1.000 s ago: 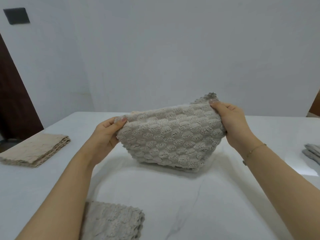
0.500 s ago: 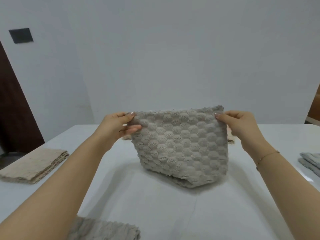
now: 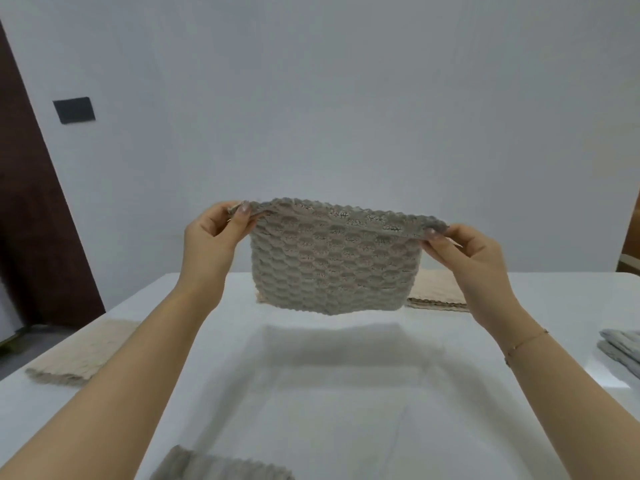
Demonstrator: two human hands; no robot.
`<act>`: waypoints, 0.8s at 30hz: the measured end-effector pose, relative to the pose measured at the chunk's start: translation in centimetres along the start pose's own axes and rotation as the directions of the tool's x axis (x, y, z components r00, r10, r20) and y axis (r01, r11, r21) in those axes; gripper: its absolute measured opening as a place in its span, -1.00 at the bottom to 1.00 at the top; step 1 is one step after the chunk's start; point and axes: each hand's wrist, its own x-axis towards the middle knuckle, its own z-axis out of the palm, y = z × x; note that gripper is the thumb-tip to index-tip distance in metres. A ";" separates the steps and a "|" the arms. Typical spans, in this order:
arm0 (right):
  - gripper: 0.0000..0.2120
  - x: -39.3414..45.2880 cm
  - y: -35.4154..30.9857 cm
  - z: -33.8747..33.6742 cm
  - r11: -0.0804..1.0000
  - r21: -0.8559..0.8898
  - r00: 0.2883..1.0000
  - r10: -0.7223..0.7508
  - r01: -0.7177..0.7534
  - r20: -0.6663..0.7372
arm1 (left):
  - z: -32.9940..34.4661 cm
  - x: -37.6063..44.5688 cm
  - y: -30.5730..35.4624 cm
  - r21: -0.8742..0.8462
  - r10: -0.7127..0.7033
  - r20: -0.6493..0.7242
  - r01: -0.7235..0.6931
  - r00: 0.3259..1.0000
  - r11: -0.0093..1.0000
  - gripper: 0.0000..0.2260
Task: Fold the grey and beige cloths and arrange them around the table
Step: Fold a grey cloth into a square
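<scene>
A grey, bumpy-textured cloth [image 3: 332, 261] hangs in the air above the middle of the white table [image 3: 346, 403], folded over with its scalloped edges on top. My left hand [image 3: 213, 244] pinches its upper left corner and my right hand [image 3: 464, 258] pinches its upper right corner. The cloth's lower edge is clear of the tabletop and casts a shadow below it.
A folded beige cloth [image 3: 83, 351] lies at the table's left edge, another beige one [image 3: 436, 291] at the far side behind the held cloth. Folded grey cloths [image 3: 621, 348] sit at the right edge, and one grey cloth [image 3: 214, 467] lies at the near edge.
Both hands have lifted the grey cloth off the table and stretched it out flat between them; before, its lower part rested on the tabletop.
</scene>
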 end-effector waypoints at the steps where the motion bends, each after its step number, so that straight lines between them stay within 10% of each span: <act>1: -0.84 -0.3 -0.4 0.2 0.999 -0.034 1.000 -0.021 0.021 0.023 | -0.7 -0.7 0.3 0.022 -0.003 0.009 0.003 1.000 1.000 -0.84; 7: -0.64 -1.8 -2.2 0.4 0.914 -0.400 0.893 0.231 -0.063 0.387 | -5.5 -6.9 0.7 0.234 -0.237 0.088 0.211 0.968 0.949 -0.82; 18: -0.75 -2.1 -1.3 -0.3 0.765 -0.644 0.150 0.639 -0.018 0.755 | -9.5 -12.7 0.4 0.597 -0.684 0.308 0.425 0.661 0.680 -0.67; 21: -0.87 -2.0 -0.4 -0.7 0.773 -0.631 0.130 0.633 -0.062 0.763 | -9.7 -11.5 -0.7 0.497 -0.692 0.363 0.498 0.623 0.710 -0.65; 24: -0.81 -1.9 0.9 -0.7 0.776 -0.605 0.307 0.629 -0.180 0.715 | -8.6 -9.7 -2.9 0.483 -0.691 0.268 0.527 0.672 0.699 -0.70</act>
